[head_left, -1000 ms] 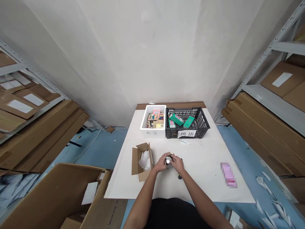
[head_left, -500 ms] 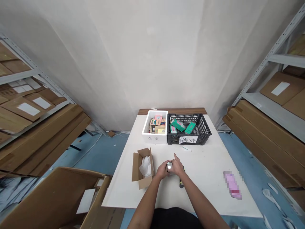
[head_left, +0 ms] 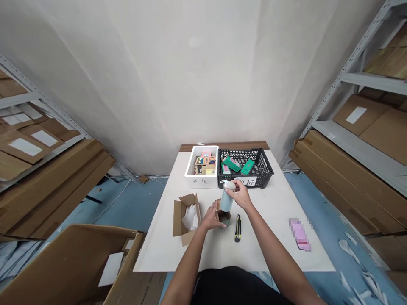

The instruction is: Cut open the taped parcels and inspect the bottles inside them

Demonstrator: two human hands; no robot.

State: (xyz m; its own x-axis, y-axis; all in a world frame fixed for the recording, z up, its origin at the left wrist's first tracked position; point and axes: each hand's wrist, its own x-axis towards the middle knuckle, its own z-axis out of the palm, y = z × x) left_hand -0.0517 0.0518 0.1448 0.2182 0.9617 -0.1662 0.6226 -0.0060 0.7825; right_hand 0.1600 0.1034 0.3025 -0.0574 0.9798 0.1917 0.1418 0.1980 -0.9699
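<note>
Forearms [head_left: 274, 252] reach across a white-covered table [head_left: 159, 254], where a yellow-and-black box cutter [head_left: 238, 228] lies in full view, partly hidden by the right hand [head_left: 241, 195] half a second ago. A flat pink item [head_left: 299, 234], too pixelated to identify, rests toward the table's right edge. The left hand [head_left: 210, 217], fingers curved, grasps a small brown cardboard box [head_left: 225, 217] with an open top; just left of that hand stands a larger brown cardboard carton [head_left: 177, 218], flaps spread, with crumpled white paper [head_left: 190, 219] inside. The right hand's fingers are closed around the upper part of a pale blue cylindrical bottle [head_left: 227, 202] with a white pump top [head_left: 229, 185], held roughly upright over the small box's far side. Half a second ago the two hands meet around one spot and no blue shows; now they are apart, and bottle and box appear to be two separate things, though whether the base fully clears the rim cannot be told. Farther back, a white rectangular bin [head_left: 201, 181] of small printed boxes [head_left: 205, 163] stands beside a black plastic lattice crate [head_left: 265, 169] holding green boxes [head_left: 231, 163], before a pale grey wall [head_left: 203, 76].
</note>
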